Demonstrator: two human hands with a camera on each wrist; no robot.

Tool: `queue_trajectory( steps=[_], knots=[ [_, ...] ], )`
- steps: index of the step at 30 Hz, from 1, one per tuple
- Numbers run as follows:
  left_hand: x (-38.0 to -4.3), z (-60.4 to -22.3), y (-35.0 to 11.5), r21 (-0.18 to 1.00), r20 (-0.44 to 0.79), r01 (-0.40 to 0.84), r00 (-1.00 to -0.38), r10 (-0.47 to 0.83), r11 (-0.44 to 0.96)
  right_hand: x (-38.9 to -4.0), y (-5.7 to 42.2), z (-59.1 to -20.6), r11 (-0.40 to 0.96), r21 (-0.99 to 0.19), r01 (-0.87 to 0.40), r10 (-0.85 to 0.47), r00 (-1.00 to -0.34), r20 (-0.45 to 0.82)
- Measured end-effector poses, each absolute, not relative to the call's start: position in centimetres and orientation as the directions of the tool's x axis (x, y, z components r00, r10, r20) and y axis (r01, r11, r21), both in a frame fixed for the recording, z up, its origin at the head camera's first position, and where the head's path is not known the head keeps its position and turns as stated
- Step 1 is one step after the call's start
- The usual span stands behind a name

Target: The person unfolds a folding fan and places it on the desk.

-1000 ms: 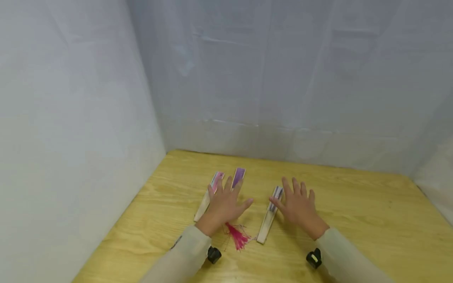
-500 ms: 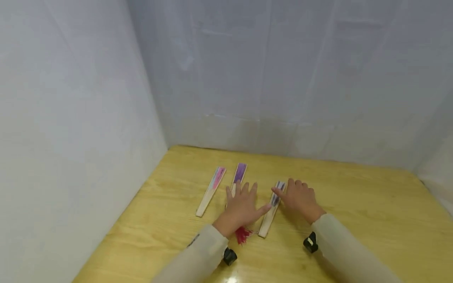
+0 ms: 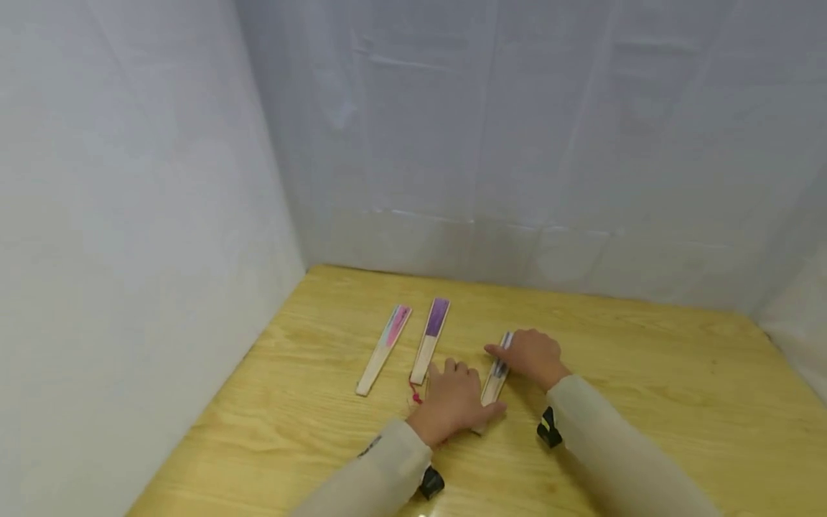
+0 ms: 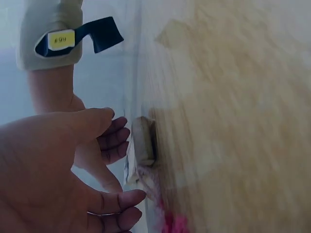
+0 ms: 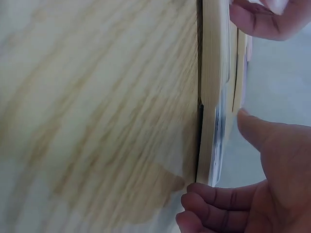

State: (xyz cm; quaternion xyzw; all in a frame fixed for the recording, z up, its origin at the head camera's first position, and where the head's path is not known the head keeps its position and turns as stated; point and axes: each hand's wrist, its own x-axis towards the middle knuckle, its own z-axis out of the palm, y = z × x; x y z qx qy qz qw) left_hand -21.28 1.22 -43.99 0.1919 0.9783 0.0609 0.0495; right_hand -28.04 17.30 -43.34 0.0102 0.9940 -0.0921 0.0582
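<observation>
A closed folding fan [image 3: 494, 386] with pale wooden ribs and a grey-and-white patterned top lies on the table between both hands. My right hand [image 3: 533, 355] is at its patterned far end; in the right wrist view the fingertips reach the end of the fan [image 5: 212, 87], while the thumb [image 5: 250, 127] stands off it. My left hand [image 3: 452, 403] hovers over the near end, which shows between thumb and fingers in the left wrist view with a gap round it. A pink tassel [image 4: 175, 224] hangs below that end there.
Two more closed fans lie to the left on the wooden table [image 3: 278, 402]: one with a purple top [image 3: 437, 316], a pink cord [image 3: 416, 395] at its near end, and one pink and light blue [image 3: 395, 327]. White sheeting [image 3: 517, 143] stands behind the table and at its sides.
My left hand has moved right, off the two left fans, to the near end of the right fan. My right hand has gone from spread fingers to bent ones over its far end.
</observation>
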Motion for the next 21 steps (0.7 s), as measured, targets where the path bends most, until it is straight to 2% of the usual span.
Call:
queue_trajectory(
  steps=[4,11,21],
  knots=[
    [-21.1,-44.1,2.2,0.115,-0.096,0.375,-0.918,0.386,0.920,-28.2,17.4,-43.5,0.982,-0.181,0.045,0.019,-0.990,-0.142],
    [-20.5,-44.2,3.0,0.015,-0.113,0.383,-0.917,0.383,0.923,-27.8,17.4,-44.5,0.958,-0.279,0.063,0.023,-0.989,-0.144],
    [-20.8,-43.8,2.7,0.107,-0.089,0.383,-0.916,0.392,0.918,-27.7,16.8,-43.8,0.924,-0.368,0.103,0.061,-0.990,-0.124]
  ],
)
